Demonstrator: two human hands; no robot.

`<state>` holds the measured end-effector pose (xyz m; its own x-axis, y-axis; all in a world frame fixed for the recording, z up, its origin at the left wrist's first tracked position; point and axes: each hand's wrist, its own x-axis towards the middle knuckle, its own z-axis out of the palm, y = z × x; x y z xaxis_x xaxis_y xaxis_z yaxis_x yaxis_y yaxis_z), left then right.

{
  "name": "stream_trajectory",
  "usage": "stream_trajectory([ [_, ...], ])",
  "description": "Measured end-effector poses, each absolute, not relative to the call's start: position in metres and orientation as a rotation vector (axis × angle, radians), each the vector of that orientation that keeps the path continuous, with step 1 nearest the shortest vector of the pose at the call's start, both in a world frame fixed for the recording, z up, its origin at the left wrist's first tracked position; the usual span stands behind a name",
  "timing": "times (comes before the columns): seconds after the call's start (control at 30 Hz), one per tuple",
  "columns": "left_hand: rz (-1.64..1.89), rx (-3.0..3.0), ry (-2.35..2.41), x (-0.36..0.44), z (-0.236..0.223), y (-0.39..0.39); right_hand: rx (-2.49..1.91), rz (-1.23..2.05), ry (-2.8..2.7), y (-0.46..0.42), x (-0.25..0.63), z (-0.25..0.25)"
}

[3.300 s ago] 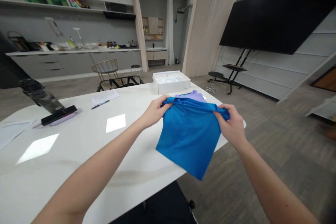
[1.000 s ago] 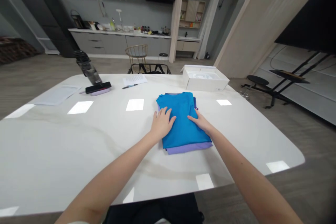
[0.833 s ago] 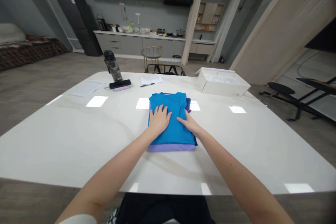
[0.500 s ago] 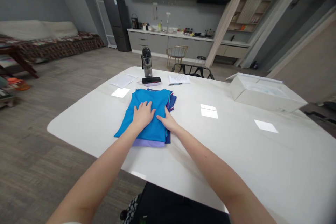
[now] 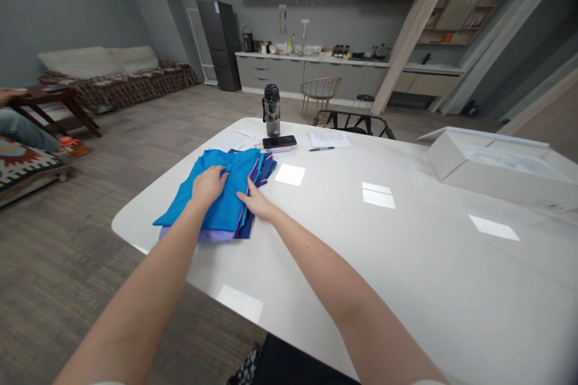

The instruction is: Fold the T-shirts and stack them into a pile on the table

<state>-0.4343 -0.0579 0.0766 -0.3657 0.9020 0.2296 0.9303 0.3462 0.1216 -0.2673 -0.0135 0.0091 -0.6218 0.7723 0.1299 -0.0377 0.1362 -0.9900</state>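
The left hand (image 5: 208, 186) lies flat on a bright blue T-shirt (image 5: 226, 162), pressing on the top of a skewed stack of clothes at the near left of a white table (image 5: 406, 264). The right hand (image 5: 257, 203) sits against the stack's right side, its fingertips (image 5: 240, 196) touching the folded edges. Beneath the shirt, a lilac garment (image 5: 180, 233) and a navy garment (image 5: 246, 227) show; the layers are hard to count from this angle. Beyond the stack stand a water bottle (image 5: 271, 109) and a phone (image 5: 279, 142), with a printed sheet (image 5: 324, 139) and pen (image 5: 321, 148) nearby. A white open box (image 5: 492, 168) sits at the table's far right. Another person's hand (image 5: 6, 95) shows at the far left, well apart.
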Motion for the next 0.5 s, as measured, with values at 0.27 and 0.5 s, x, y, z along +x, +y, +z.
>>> stream_trajectory([
  [0.27,-0.543,-1.484,-2.403,-0.392,0.090,-0.055,-0.958,1.243,-1.876,-0.004,-0.158,0.009],
  [0.5,-0.770,-1.702,-2.230,-0.286,0.086,-0.059,-1.090,1.323,-1.748,0.004,-0.050,0.009],
])
